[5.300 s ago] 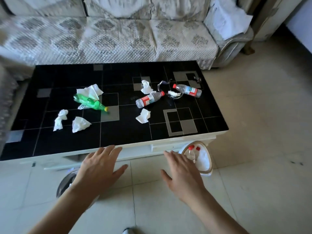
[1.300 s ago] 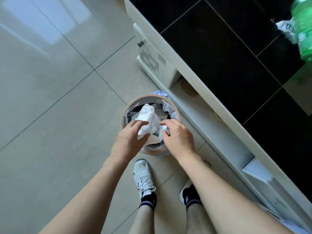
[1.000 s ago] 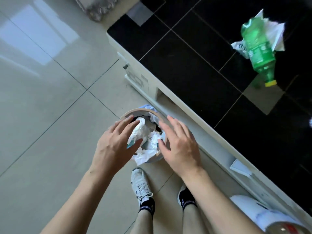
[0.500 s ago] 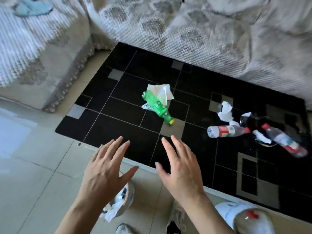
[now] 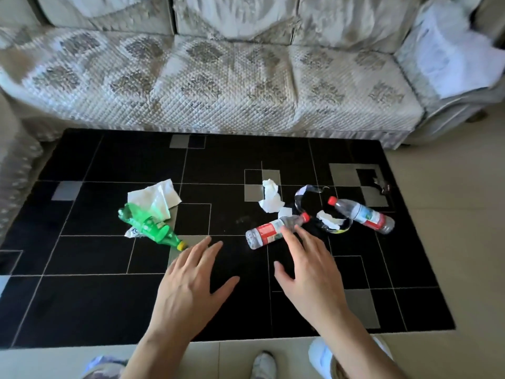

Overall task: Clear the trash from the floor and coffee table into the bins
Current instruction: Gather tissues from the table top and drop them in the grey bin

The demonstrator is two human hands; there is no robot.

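On the black tiled coffee table (image 5: 90,302) lie a crushed green bottle (image 5: 149,226) with a white tissue (image 5: 157,195) behind it, a clear bottle with a red label (image 5: 273,231), a second clear bottle (image 5: 362,214) further right, crumpled white paper (image 5: 270,196) and a torn wrapper ring (image 5: 332,222). My left hand (image 5: 188,289) hovers open over the table, just right of the green bottle's yellow cap. My right hand (image 5: 311,277) is open too, its fingertips at the near side of the red-label bottle. Neither hand holds anything.
A quilted grey sofa (image 5: 218,77) runs behind the table, with a white cloth (image 5: 448,53) on its right arm. Two bins peek in at the bottom edge: one at the left (image 5: 102,365), one white-lined at the right (image 5: 321,356). My shoe (image 5: 263,365) stands between them.
My hands dropped the crumpled tissues into the left bin and came out empty. My view rose from the bin to the table, and both open hands have moved forward over it toward the bottles.
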